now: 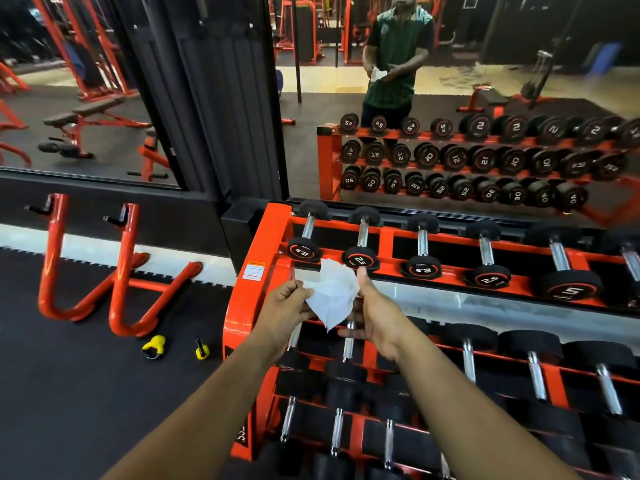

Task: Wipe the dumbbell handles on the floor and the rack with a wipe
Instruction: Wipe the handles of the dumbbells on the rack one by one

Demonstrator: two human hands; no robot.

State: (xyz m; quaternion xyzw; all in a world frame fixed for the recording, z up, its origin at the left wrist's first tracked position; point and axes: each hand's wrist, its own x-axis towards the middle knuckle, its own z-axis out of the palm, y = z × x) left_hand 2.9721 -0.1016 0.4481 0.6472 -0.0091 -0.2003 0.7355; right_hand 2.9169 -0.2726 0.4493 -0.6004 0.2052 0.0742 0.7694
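A white crumpled wipe [334,296] hangs in the air between my two hands, above the left end of the orange dumbbell rack [258,237]. My left hand [287,303] pinches its left edge. My right hand [375,313] holds its right side, thumb up. Black dumbbells with chrome handles lie on three tiers; the nearest top-tier ones are marked 2.5 [360,259]. A chrome handle [349,341] on the middle tier shows just below the wipe.
A mirror [450,98] behind the rack reflects a person and the rack. Two orange curved floor stands [121,271] rise at the left. Two small yellow kettlebells [154,346] sit on the black rubber floor [86,393].
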